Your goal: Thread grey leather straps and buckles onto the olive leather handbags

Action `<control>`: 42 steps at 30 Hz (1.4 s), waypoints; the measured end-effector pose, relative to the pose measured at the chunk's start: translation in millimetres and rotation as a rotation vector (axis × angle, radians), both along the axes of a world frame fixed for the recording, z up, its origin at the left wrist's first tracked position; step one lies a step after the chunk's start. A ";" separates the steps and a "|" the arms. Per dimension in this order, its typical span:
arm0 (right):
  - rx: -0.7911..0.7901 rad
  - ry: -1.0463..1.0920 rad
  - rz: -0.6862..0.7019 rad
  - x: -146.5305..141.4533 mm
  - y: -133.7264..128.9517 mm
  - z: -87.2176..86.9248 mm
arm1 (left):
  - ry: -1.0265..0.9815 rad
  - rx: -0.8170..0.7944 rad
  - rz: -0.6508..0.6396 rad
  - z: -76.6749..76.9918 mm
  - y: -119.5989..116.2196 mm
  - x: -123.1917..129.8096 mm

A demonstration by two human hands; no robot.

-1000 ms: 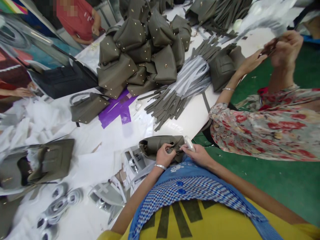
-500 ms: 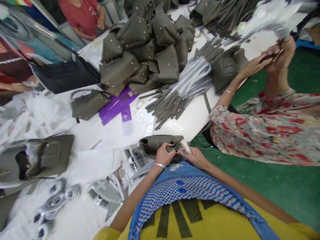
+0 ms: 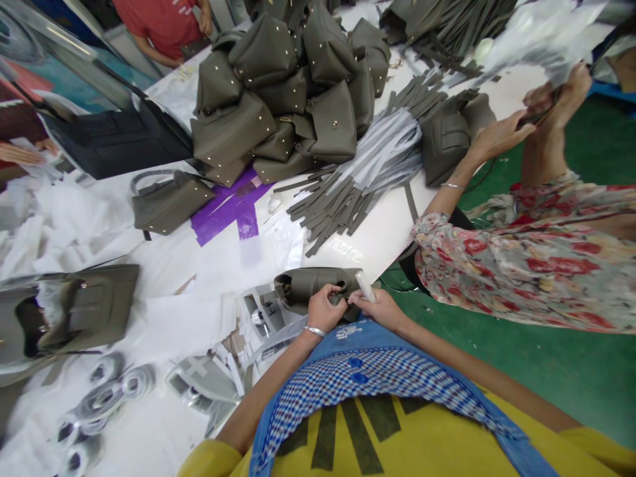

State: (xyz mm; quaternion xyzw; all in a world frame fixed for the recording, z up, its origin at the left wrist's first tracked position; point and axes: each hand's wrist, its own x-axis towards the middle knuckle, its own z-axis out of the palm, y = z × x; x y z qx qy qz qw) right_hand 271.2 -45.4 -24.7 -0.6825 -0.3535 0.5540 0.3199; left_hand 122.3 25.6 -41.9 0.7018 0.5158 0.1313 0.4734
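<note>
An olive-grey handbag (image 3: 309, 286) lies on its side at the table edge, against the front of my blue apron. My left hand (image 3: 325, 309) is closed on the bag's near edge, with thumb and fingers pinched together. Close beside it, my right hand (image 3: 381, 309) is also closed, fingertips at the same part of the bag. A white stick-shaped thing (image 3: 365, 286) sticks up out of my right hand. What lies between the fingertips is too small and covered to make out.
Olive handbags (image 3: 328, 122) are heaped at the back, beside a bundle of strips (image 3: 342, 199). Purple tape (image 3: 226, 209) marks the table. Wrapped coils (image 3: 102, 401) and another bag (image 3: 99, 305) lie left. At right a co-worker in a flowered sleeve (image 3: 536, 258) handles something.
The white stick-shaped thing has tilted more upright and shifted slightly left in my right hand. My hands stay at the bag. The view has moved a little, and the co-worker's hands have shifted.
</note>
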 end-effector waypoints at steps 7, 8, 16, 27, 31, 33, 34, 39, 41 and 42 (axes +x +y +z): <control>-0.133 0.314 -0.072 10.9 -1.0 -7.5 | -0.011 -0.077 -0.069 -0.8 3.3 -1.3; -0.172 0.408 -0.058 18.1 0.4 -3.9 | -0.036 -0.098 -0.081 2.3 5.5 -1.3; 0.057 0.021 0.134 51.9 64.7 14.1 | 0.080 0.088 -0.086 44.7 25.0 -29.0; 0.137 -0.308 0.354 60.3 148.8 23.7 | 0.120 0.225 0.092 52.7 11.4 -78.4; 0.239 -0.657 0.411 63.9 166.7 19.3 | 0.068 0.262 0.142 65.0 6.9 -77.9; 0.399 -0.875 0.456 53.4 171.4 17.0 | 0.060 0.280 0.152 71.2 5.2 -73.5; 0.536 -0.922 0.475 44.7 171.1 16.5 | 0.055 0.289 0.153 74.1 5.3 -70.1; 0.838 -0.526 0.825 -4.4 147.7 17.7 | -0.020 0.346 0.208 85.5 13.7 -56.4; 0.789 -0.410 0.870 -10.3 140.9 18.2 | -0.060 0.327 0.201 86.5 14.2 -63.4; 0.785 -0.396 0.842 -8.3 140.6 18.2 | -0.072 0.285 0.192 85.6 12.9 -71.2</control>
